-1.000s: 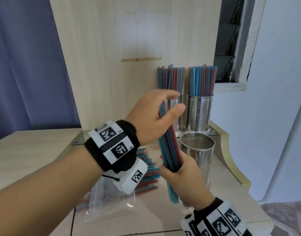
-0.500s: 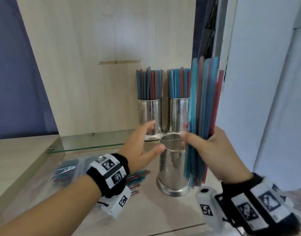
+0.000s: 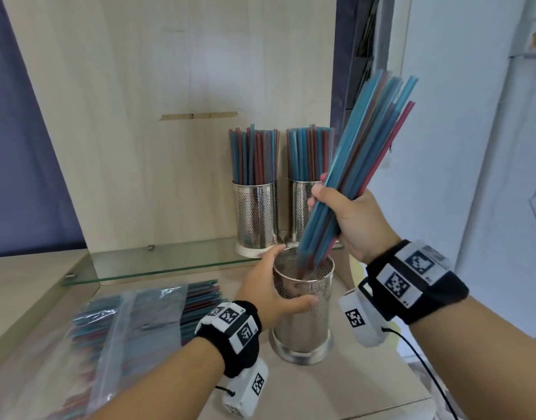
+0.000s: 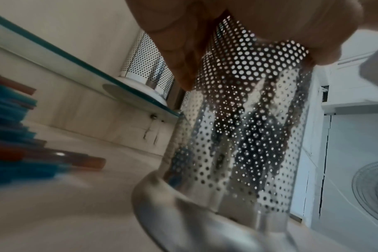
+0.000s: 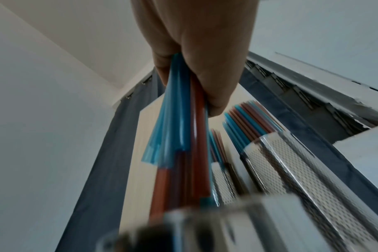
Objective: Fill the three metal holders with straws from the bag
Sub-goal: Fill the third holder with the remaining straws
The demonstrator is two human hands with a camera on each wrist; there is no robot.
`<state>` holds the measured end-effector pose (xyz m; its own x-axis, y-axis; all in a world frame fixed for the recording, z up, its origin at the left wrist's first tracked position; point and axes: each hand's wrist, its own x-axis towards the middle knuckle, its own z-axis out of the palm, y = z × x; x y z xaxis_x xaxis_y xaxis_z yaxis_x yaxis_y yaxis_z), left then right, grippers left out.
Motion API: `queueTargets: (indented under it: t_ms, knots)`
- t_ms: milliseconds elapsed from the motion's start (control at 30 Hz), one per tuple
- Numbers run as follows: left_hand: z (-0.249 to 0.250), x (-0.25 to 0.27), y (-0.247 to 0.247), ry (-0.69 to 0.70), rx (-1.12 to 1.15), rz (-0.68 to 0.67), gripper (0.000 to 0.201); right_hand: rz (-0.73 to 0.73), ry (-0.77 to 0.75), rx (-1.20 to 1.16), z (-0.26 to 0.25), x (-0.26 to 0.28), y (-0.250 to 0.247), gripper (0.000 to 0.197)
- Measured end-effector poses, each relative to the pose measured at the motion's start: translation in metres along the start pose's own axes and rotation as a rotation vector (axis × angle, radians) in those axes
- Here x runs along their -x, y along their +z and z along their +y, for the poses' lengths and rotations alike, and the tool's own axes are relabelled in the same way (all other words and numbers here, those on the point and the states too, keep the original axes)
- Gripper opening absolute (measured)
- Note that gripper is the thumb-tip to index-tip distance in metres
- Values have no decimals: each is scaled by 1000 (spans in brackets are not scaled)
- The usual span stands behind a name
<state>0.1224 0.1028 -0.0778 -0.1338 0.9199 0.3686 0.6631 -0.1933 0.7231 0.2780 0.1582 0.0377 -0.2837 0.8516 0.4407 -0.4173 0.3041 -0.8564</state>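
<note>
Nearest the camera, the left hand (image 3: 269, 291) now curls round the upper wall of the front holder (image 3: 303, 316), thumb across its near side and fingers reaching behind the rim; half a second ago that hand was only reaching towards it, fingers spread and apart from the metal. The holder stands upright on the pale wooden counter (image 3: 336, 386). Just right of and above the holder, the right hand (image 3: 350, 221) grips a bundle of blue and red straws (image 3: 354, 177). Earlier the bundle stood upright beside the holder, outside it; now it tilts with its tops leaning right, and its lower ends have entered the holder's mouth, though they have not reached the bottom. The left wrist view shows dark shapes through the perforations only in the upper part of the front holder (image 4: 244, 136). Left of the holder lies the clear plastic bag (image 3: 130, 328), loose straws spilling from its open end. Behind the holder, on the glass shelf (image 3: 157, 265), two filled holders stand side by side: the left rear holder (image 3: 254, 216) and the right rear holder (image 3: 298, 213), the latter partly hidden by the bundle.
</note>
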Motion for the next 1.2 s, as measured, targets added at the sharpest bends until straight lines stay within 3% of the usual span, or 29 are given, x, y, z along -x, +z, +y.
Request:
queueTargets:
  t_ms: [100, 267, 533, 700, 833, 967, 1067, 1200]
  knots:
    - [-1, 0, -2, 5, 55, -3, 116, 15, 75, 94, 26, 1, -4, 13]
    - [-7, -1, -12, 26, 222, -80, 90, -41, 178, 268, 57, 7, -16, 12]
    - [-11, -2, -13, 52, 249, -106, 104, -240, 441, 340, 70, 6, -21, 21]
    - [-9, -1, -13, 49, 231, -94, 104, -206, 396, 336, 77, 7, -25, 44]
    - [-8, -1, -12, 41, 232, -97, 102, -176, 438, 240, 79, 14, -30, 42]
    - [-4, 1, -13, 42, 220, -120, 101, -208, 360, 276, 67, 34, -27, 49]
    - [-3, -1, -15, 48, 208, -163, 103, -268, 245, 333, 64, 53, -25, 29]
    - [1, 2, -33, 39, -11, -285, 123, -211, 162, 399, 72, 63, -30, 62]
